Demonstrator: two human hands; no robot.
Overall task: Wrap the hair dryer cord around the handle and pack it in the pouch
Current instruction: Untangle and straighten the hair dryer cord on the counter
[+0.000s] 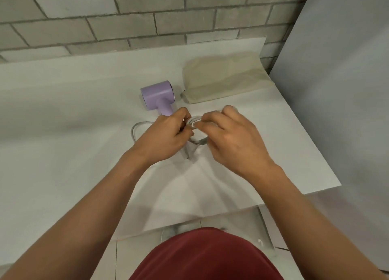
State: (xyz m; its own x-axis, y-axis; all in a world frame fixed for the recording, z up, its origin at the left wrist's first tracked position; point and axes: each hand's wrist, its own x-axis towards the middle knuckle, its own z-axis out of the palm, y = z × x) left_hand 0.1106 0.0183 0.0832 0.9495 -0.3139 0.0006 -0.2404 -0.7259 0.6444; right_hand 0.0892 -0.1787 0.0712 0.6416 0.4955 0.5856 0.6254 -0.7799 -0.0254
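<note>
A lilac hair dryer (157, 94) lies on the white table (63, 115), its handle pointing toward me and partly covered by my left hand (166, 135). Its grey cord (136, 126) loops out to the left, then gathers into a small coil (196, 122) between my hands. My left hand is shut on the coil's left side. My right hand (229, 138) pinches the coil's right side with thumb and fingers. A beige fabric pouch (225, 80) lies flat just right of the dryer head, beyond my right hand. The plug is hidden.
The table ends at a grey brick wall (147, 16) behind. Its right edge (311, 138) runs diagonally beside a pale grey panel (341, 90). The front edge is close to my body, with tiled floor (231, 218) below it.
</note>
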